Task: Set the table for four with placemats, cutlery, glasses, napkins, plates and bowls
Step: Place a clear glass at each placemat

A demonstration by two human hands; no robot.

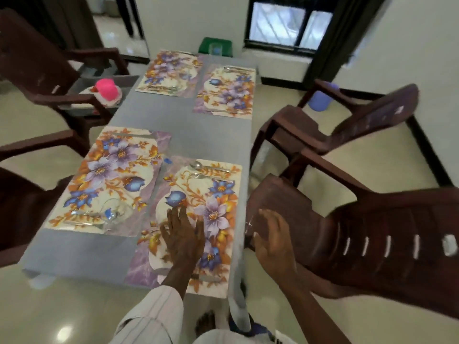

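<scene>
A long table [193,145] covered in a grey cloth runs away from the camera, with dark brown plastic chairs around it: two on the right side, the nearer one [372,244] tilted with its back toward the table's near right corner, the farther one [347,127] beside the right edge, and others [37,70] along the left edge.

Four floral placemats lie on the cloth, two by two. The near left placemat [109,180] sits by the left edge, the near right placemat [188,224] reaches the near edge and the right edge, the far left placemat [171,73] lies at the far end, and the far right placemat [226,91] lies beside it by the right edge.

A clear glass [115,213] stands at the near end of the near left mat. Another glass [215,49] stands at the far edge of the table. A pink cup [106,88] rests on a chair seat off the left edge.

The left hand [182,235] lies flat on the near right placemat, fingers spread wide, holding nothing. The right hand [272,238] is over the tilted chair's back just off the right edge, fingers loosely spread; whether it grips the chair cannot be told.

A spoon [208,166] and a fork [211,177] lie across the far end of the near right placemat. Cutlery [236,69] also lies at the far end of the far right mat, blurred.
</scene>
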